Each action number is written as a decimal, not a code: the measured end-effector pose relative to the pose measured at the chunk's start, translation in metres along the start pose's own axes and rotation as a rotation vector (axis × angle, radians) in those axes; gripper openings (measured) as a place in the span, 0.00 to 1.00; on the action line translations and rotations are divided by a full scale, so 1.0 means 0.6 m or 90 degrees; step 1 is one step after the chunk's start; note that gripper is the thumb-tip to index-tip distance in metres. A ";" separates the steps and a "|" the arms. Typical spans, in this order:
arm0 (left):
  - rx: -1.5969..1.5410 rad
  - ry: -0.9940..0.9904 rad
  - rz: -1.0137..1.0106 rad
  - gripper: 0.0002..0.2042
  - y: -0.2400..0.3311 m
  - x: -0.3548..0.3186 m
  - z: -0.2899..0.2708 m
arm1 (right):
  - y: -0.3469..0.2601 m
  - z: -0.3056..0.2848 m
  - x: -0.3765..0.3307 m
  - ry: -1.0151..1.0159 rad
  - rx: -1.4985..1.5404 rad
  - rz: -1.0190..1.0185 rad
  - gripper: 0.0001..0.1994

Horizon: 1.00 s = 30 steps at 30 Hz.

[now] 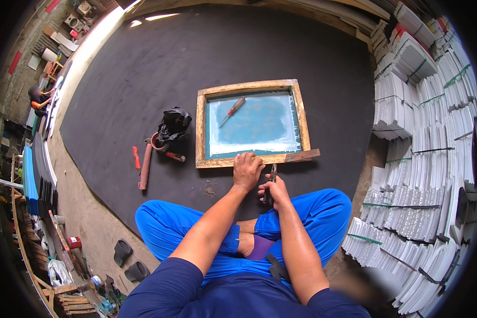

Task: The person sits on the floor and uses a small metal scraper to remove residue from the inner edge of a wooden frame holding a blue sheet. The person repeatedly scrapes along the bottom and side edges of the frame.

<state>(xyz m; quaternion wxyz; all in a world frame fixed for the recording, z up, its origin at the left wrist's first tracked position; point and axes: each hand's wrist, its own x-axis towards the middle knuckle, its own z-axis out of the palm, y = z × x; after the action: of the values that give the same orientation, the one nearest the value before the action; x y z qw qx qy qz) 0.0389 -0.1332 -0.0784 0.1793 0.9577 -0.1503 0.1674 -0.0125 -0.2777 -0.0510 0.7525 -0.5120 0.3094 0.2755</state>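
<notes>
1. Navy shirt (pixel 249 297) fills the bottom centre of my view.
2. At centre I see the wooden frame (pixel 200 127); the left hand (pixel 248 170) lies on its lower rail, fingers together, grip unclear.
3. Below centre, the right hand (pixel 275 191) curls its fingers around pliers (pixel 273 172).
4. Upper centre: screwdriver (pixel 232 111).

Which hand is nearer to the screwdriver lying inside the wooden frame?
Left. The left hand rests on the near side of the wooden frame, short of the screwdriver; the right hand, gripping pliers, is farther off, outside the frame and to the right.
</notes>
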 end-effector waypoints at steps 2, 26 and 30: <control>-0.010 0.000 -0.029 0.12 0.002 0.003 0.001 | -0.002 0.001 -0.002 0.002 0.003 0.000 0.30; 0.069 0.022 0.168 0.03 -0.016 0.015 0.003 | 0.007 -0.002 -0.002 -0.021 -0.010 0.016 0.30; 0.086 -0.007 0.150 0.04 -0.017 0.013 0.004 | 0.005 -0.003 -0.002 -0.005 -0.013 0.021 0.28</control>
<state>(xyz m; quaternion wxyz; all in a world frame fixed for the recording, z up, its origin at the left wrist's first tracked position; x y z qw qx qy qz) 0.0503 -0.1269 -0.0804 0.0927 0.9443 -0.2512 0.1914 -0.0157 -0.2786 -0.0522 0.7441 -0.5131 0.3120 0.2929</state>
